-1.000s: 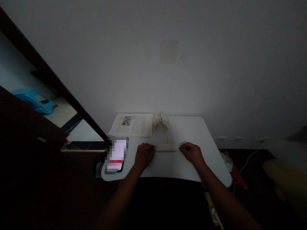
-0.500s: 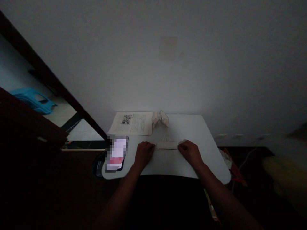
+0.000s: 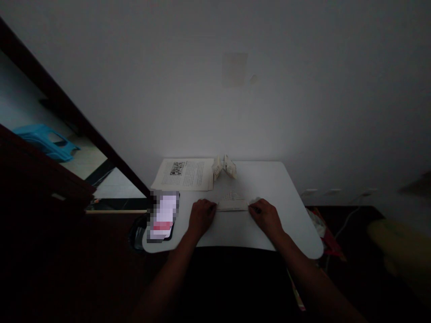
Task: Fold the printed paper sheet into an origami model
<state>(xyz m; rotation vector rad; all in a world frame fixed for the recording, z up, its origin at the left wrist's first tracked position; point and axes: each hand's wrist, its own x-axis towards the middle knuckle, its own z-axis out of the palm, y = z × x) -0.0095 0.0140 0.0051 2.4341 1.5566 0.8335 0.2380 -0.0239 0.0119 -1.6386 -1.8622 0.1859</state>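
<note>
Okay, so taking 12 o'clock as straight away from the person, it's all about the folded paper (image 3: 232, 205) sitting crosswise between the two hands. Its long axis runs pretty much 9 to 3, with a flat band along the near edge and a printed peak pointing up at 12. It's down on the white table (image 3: 262, 179), near the 6 o'clock side of the top.

From the left hand (image 3: 201, 216) the paper lies at roughly 3 o'clock; from the right hand (image 3: 267, 217) it's around 9. Honestly neither one is nearer, since each is right on its own end of the strip. Both have the fingers curled in, nearly closed, and look to be pinching those ends. It's too dark to make out exactly how thumb and fingertips meet the paper.

Around it: another folded paper shape (image 3: 230, 167) stands at about 12, some printed pages (image 3: 198, 177) lie at 10 from the strip, touching or almost touching that shape, and a phone (image 3: 164, 215) is off at 9 from the left hand, screen blurred out.
</note>
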